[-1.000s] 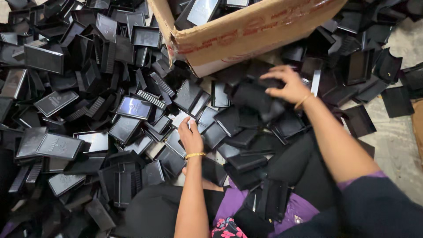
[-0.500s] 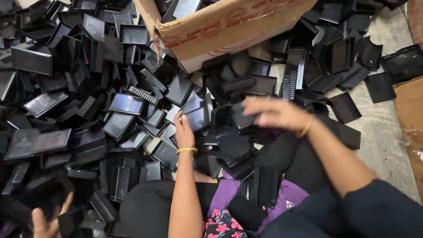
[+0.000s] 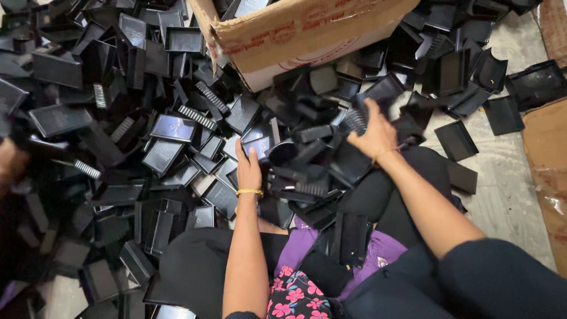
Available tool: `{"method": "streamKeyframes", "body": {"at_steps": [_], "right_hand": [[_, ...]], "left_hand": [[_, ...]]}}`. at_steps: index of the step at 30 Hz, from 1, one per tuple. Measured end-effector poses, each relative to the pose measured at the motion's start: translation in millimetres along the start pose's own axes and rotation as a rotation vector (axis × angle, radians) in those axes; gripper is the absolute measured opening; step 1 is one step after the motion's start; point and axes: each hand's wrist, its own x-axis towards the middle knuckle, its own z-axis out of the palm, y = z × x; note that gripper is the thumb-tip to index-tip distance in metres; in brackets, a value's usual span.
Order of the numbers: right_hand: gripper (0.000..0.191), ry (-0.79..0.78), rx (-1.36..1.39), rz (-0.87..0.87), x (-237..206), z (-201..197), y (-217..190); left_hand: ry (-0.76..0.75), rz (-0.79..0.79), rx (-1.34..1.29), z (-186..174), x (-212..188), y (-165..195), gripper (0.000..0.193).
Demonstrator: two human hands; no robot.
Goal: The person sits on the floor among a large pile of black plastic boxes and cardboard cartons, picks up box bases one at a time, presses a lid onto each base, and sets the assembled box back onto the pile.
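A big heap of black plastic parts [image 3: 136, 118] covers the floor in front of me: shallow trays, lids and ribbed comb-like pieces. My left hand [image 3: 248, 168], with a gold bangle at the wrist, rests flat on a glossy tray [image 3: 258, 146] in the middle of the heap, fingers together. My right hand [image 3: 373, 134] is raised over the pile with its fingers closed around a black ribbed part [image 3: 355, 120]. More black pieces lie on my lap [image 3: 348, 236].
A tipped cardboard box [image 3: 295, 32] with black parts inside stands at the top centre. Bare grey floor [image 3: 508, 177] shows at the right, beside flat brown cardboard [image 3: 546, 153]. A blurred hand of another person [image 3: 9, 165] is at the left edge.
My right hand swept from the upper pile down toward me and now lifts a ribbed part. My left hand stayed on the heap. The view shifted.
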Motion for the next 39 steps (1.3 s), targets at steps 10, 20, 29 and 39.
{"method": "streamKeyframes", "body": {"at_steps": [10, 20, 29, 39], "right_hand": [[0.085, -0.310, 0.306, -0.724, -83.5, -61.5, -78.4], [0.043, 0.471, 0.829, -0.683, -128.6, -259.9, -119.9], [0.043, 0.105, 1.154, -0.703, -127.4, -203.6, -174.6], [0.043, -0.002, 1.223, -0.624, -134.4, -175.6, -185.7]], "left_hand": [[0.139, 0.131, -0.009, -3.0, 7.7, -20.5, 0.056], [0.185, 0.357, -0.068, -30.2, -21.3, 80.1, 0.071], [-0.649, 0.782, -0.831, -64.6, -193.0, 317.3, 0.090], [-0.779, 0.903, -0.535, -33.3, -241.9, 343.2, 0.087]]}}
